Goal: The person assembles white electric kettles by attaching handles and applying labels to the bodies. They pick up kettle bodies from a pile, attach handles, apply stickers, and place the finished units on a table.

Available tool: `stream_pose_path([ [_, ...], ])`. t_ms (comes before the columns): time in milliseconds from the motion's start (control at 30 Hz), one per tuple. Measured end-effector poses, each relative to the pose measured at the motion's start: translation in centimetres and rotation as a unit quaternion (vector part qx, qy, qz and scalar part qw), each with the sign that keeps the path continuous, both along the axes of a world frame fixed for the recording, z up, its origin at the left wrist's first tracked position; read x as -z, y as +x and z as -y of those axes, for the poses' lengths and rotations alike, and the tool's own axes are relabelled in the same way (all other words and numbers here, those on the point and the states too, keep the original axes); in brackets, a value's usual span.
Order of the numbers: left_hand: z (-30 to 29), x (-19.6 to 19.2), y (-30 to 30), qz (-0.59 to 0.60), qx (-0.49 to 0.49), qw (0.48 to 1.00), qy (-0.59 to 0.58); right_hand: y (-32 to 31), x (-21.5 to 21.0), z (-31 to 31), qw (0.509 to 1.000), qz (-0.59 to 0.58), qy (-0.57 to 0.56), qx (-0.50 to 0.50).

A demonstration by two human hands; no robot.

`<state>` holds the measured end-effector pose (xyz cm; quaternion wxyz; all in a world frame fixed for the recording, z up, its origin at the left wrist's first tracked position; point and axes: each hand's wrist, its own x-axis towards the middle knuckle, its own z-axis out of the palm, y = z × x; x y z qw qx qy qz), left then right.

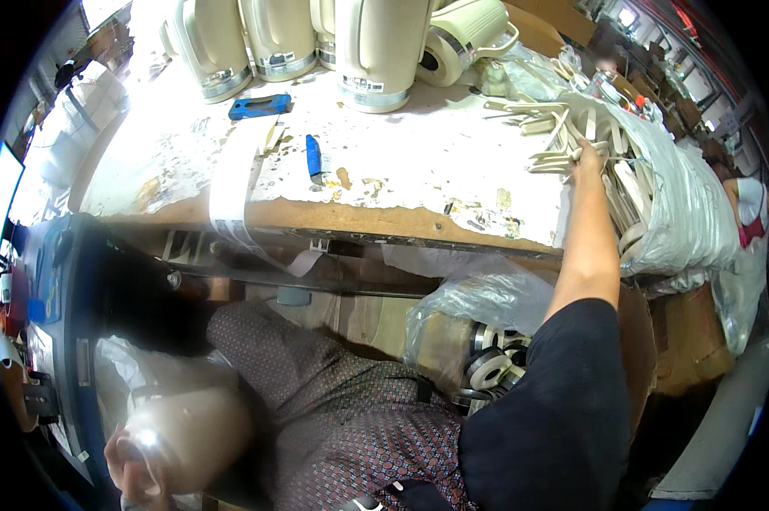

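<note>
At the lower left, my left hand (133, 473) is closed on a cream jug body (201, 430), which lies tilted and is smeared by motion. My right arm stretches forward to the right end of the bench, where my right hand (587, 160) is closed on a cream plastic handle (555, 162). Its fingertips are partly hidden among the pieces. Around it, many similar long handles (631, 192) spill from an open clear plastic bag (687, 196) onto the bench.
Several cream jugs (383, 60) stand along the back of the worn white bench (401, 162); another jug (465, 38) lies on its side. A blue tool (260, 106), a blue cutter (313, 157) and a label strip (231, 183) rest there. Below, a bag holds ring-shaped parts (489, 369).
</note>
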<state>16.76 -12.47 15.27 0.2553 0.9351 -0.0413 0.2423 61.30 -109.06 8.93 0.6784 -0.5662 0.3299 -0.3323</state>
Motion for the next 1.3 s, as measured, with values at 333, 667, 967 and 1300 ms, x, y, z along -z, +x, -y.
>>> stream_pose_path([
  [333,5.6,-2.5,0.4,-0.007,0.023,0.999,-0.029,1.7,-4.0,-20.4,0.945,0.063,-0.316,0.048],
  [667,7.0,2.7,-4.4,0.092,-0.04,0.987,-0.123,-6.6,-5.3,-39.0,0.79,0.18,-0.58,-0.088],
  [967,11.2,1.7,-7.0,0.171,-0.066,0.979,-0.091,-30.1,0.0,-77.5,0.617,0.055,0.295,-0.728],
  [1300,9.5,5.4,-12.3,0.18,-0.195,0.957,-0.114,-36.0,1.4,-80.8,0.518,-0.115,0.256,-0.808],
])
